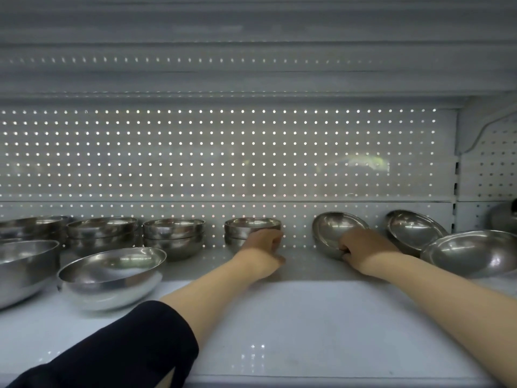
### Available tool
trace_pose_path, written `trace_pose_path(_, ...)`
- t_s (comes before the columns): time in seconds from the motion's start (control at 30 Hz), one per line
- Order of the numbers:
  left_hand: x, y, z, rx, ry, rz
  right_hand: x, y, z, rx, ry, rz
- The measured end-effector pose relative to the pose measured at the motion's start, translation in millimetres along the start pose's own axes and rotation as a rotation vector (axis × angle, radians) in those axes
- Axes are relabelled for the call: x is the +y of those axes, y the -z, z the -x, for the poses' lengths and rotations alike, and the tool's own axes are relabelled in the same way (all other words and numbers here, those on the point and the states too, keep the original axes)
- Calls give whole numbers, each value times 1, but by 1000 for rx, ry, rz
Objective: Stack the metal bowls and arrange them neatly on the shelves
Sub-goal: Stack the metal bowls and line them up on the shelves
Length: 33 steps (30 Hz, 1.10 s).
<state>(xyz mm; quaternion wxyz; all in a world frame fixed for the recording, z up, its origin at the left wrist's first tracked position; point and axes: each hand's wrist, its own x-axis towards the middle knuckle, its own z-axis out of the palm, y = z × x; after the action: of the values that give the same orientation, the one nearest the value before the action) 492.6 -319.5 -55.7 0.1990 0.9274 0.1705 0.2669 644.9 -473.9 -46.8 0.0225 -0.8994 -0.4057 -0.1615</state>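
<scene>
Both arms reached forward over the white shelf [293, 317] toward its back edge, where a pegboard panel [223, 152] rose behind the bowls. The left arm came in from the lower left, its dark sleeve [120, 351] pushed up past the elbow, the bare forearm angled up and to the right. The left hand [264, 242] lay knuckles-up with the fingers curled against the right side of a small stack of bowls [246, 229] standing upright at the back of the shelf; whether the fingers actually clasped the stack or only rested against it could not be told. The right arm entered from the lower right, forearm bare, stretching up and to the left. The right hand [361, 246] was closed round the lower rim of a tilted bowl [333, 231], which leaned with its hollow facing forward, the fingers tucked at the rim.

Just right of it another tilted bowl [411, 229] leaned the same way, and nearer the front a larger bowl [472, 253] sat beside the right forearm. To the left of the small stack stood two taller stacks [173, 236] [102, 233] along the back, with a shallow bowl pair [112, 273] in front of them and a big bowl [25, 264] at the left edge.
</scene>
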Motion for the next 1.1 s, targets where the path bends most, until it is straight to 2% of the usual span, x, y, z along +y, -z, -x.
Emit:
trace_pose_path(0.17,11,9,4,-44,29,187,-9,27,10,12,-26,-60)
trace_pose_path(0.27,23,19,12,-56,67,270,-20,52,28,14,28,-81)
trace_pose_path(0.4,27,39,32,-17,133,463,-41,79,64,153,170,-159)
trace_pose_path(0.63,-1,66,79,133,249,157,-101,91,102,141,319,-237)
trace_pose_path(0.87,-22,76,111,137,366,116,-139,79,117,113,356,-244)
trace_pose_path(1.1,-24,80,127,105,411,88,-157,71,126,105,335,-241)
